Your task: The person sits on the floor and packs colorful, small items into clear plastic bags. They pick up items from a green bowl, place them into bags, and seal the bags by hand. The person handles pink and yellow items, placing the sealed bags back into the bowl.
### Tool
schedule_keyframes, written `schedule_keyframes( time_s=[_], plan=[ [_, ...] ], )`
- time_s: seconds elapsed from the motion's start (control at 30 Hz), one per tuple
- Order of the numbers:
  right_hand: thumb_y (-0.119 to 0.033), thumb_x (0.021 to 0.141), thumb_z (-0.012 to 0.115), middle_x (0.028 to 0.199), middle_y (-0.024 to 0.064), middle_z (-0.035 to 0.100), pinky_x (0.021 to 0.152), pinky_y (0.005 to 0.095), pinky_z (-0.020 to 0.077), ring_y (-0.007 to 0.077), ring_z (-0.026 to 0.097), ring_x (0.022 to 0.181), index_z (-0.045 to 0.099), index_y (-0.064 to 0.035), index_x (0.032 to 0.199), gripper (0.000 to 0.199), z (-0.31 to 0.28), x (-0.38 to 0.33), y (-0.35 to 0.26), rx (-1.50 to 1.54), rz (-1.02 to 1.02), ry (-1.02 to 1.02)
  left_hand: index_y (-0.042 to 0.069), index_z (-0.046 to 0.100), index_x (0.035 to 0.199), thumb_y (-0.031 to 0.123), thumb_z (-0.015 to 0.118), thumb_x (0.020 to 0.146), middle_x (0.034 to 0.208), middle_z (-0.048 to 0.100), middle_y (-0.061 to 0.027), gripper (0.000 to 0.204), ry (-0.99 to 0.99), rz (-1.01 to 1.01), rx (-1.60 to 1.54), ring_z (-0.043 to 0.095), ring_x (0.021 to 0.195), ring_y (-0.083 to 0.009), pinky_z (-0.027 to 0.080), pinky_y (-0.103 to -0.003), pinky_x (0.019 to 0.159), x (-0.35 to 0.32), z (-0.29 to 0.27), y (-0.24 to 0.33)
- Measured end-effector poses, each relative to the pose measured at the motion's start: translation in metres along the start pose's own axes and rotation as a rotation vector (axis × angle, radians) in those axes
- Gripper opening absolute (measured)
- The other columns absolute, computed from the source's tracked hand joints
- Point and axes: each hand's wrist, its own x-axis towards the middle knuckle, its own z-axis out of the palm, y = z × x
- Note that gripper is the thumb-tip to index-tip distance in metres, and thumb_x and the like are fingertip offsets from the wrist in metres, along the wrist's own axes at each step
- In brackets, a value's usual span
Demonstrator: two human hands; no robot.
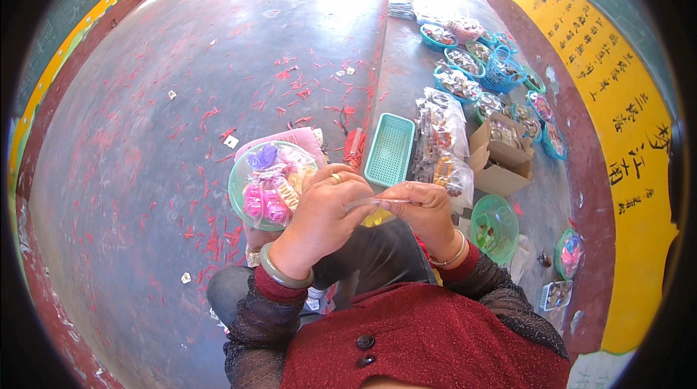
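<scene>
In front of my lap, both hands meet over a thin, pale, see-through piece of plastic [361, 202]. My left hand [328, 199], with a ring and a pale bangle, is closed on one end of it. Thumb and fingers of my right hand [422, 209] pinch the other end. Below them shows something yellow [377, 216], partly hidden, so I cannot tell its kind. Beside my left hand, a round pale-green basin [237, 189] holds bagged items in pink, purple and cream. It rests on a pink padded seat [308, 141].
Ahead lies a rectangular green basket [390, 149]. To its right are clear bags of small goods [441, 128], an open cardboard box [501, 164] and a green bowl [495, 228]. Several filled baskets [465, 62] line the right wall. Red scraps [210, 233] litter the floor.
</scene>
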Motion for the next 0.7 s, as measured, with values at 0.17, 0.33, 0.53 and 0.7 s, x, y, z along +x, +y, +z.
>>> schedule_keyframes(
  time_s=[0.17, 0.33, 0.53, 0.7],
  plan=[
    [-0.002, 0.077, 0.072, 0.078, 0.0077, 0.068, 0.065, 0.0239, 0.0493, 0.0130, 0.063, 0.070, 0.071, -0.0004, 0.085, 0.008, 0.000, -0.002, 0.000, -0.065, -0.058, -0.029, 0.008, 0.068, 0.081, 0.010, 0.073, 0.072, 0.084, 0.067, -0.0035, 0.011, -0.060, 0.000, 0.027, 0.058, 0.096, -0.0244, 0.041, -0.040, 0.087, -0.003, 0.001, -0.001],
    [0.000, 0.076, 0.071, 0.079, 0.0077, 0.069, 0.066, 0.0262, 0.0503, 0.0155, 0.064, 0.073, 0.070, -0.0007, 0.086, 0.010, -0.003, -0.006, -0.001, -0.084, -0.136, -0.052, 0.008, 0.068, 0.077, 0.008, 0.074, 0.071, 0.079, 0.067, -0.0032, 0.009, -0.068, 0.031, -0.052, 0.058, 0.093, -0.0241, 0.043, -0.038, 0.085, -0.004, 0.000, 0.001],
    [0.004, 0.077, 0.067, 0.084, 0.0125, 0.069, 0.070, 0.0265, 0.0501, 0.0166, 0.064, 0.078, 0.070, 0.0034, 0.084, 0.007, -0.001, -0.012, -0.010, 0.022, -0.080, -0.026, 0.006, 0.068, 0.076, 0.007, 0.075, 0.071, 0.078, 0.065, -0.0046, 0.009, -0.097, 0.001, -0.091, 0.058, 0.092, -0.0245, 0.045, -0.037, 0.082, -0.004, -0.003, 0.004],
    [0.004, 0.080, 0.066, 0.083, 0.0114, 0.069, 0.071, 0.0259, 0.0506, 0.0140, 0.063, 0.074, 0.070, 0.0042, 0.085, 0.006, -0.010, -0.014, -0.006, 0.181, 0.139, 0.057, 0.005, 0.069, 0.080, 0.007, 0.076, 0.070, 0.083, 0.065, -0.0081, 0.012, -0.069, -0.159, -0.167, 0.059, 0.091, -0.0225, 0.046, -0.035, 0.080, -0.008, -0.009, -0.008]
  ],
)
